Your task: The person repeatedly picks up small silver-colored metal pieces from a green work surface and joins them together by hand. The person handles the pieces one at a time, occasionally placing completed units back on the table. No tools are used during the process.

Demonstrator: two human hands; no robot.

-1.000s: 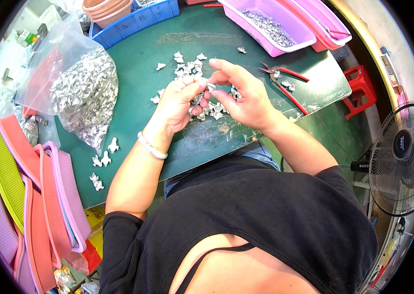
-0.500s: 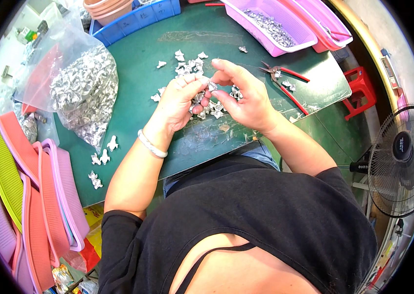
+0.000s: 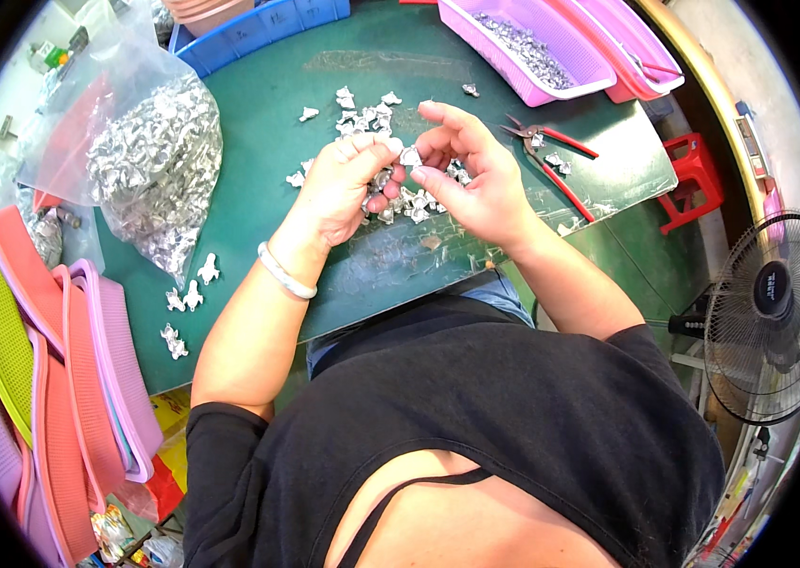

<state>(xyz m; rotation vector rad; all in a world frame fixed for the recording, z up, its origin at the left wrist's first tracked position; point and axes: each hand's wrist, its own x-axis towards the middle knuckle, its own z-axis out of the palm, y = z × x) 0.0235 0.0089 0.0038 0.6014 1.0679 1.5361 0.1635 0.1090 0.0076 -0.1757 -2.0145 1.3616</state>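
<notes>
My left hand (image 3: 343, 189) is closed, pinching a small silver metal casting (image 3: 409, 156) between thumb and forefinger. More silver metal shows under its curled fingers, partly hidden. Close on the right, my right hand (image 3: 480, 185) is curved with thumb and forefinger apart; its thumb tip lies beside the held casting. Whether the thumb touches it is hard to see. Behind and beneath both hands, a loose pile of similar castings (image 3: 362, 121) lies on the green table (image 3: 258, 142). Red-handled cutting pliers (image 3: 551, 156) rest open to the right, with a few castings beside them.
A clear plastic bag (image 3: 158, 161) full of castings stands at left, with several loose pieces (image 3: 193, 295) nearby. Stacked plastic baskets (image 3: 69, 369) fill the lower left. A blue bin (image 3: 267, 30) and a pink basket (image 3: 561, 93) of small parts stand behind. A fan (image 3: 769, 303) is at right.
My right thumb and fingers have drawn slightly apart around the casting. The casting now shows more plainly at my left fingertips. The whole view has shifted a little.
</notes>
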